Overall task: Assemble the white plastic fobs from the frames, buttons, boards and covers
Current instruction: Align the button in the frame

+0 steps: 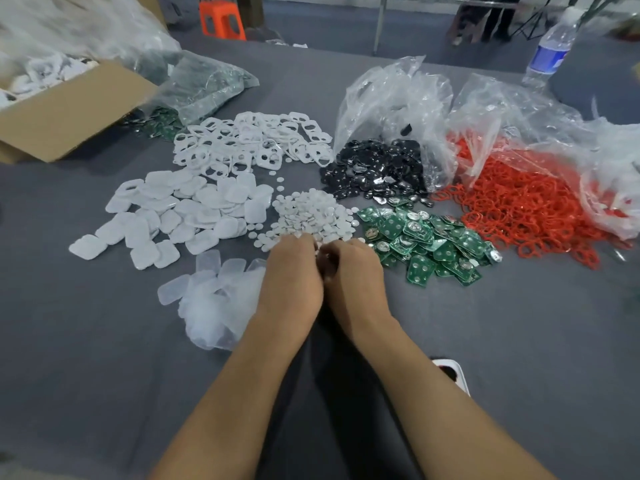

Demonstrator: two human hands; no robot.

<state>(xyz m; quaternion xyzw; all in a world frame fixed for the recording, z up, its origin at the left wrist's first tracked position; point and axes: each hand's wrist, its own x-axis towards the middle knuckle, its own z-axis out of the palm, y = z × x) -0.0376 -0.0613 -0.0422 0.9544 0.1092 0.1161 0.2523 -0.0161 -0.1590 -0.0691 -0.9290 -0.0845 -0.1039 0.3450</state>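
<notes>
Two bare hands are working knuckle to knuckle at the near edge of the button pile [311, 213], the left hand [294, 271] and right hand [353, 271] touching each other with fingers curling down and away from the camera. So I honestly can't tell what either grip is doing, whether it's pinching a part or just raking through the discs. What I'm looking at for the next move: the white round buttons are lying right at the fingertips, straight ahead, and being discs they're not giving any long axis to line up. The green boards [426, 240] are sitting just beside the right hand, oblong and pointing every which way, so that hand is nearer for grabbing one. The flat white covers [173, 209] are spreading out ahead and to the left, nearer the left hand, and the white frames [252, 143] are lying beyond them, well apart from both hands. Counting: I'm seeing one heap of each of those four, way too many pieces to count singly, plus one heap of clear covers [211, 289] beside the left wrist, one of black parts [377, 171] and one of red rings [530, 209] spilling from bags on the grey bench [104, 375]. One cardboard box [69, 112] and one water bottle [550, 53] are standing at the far side.
</notes>
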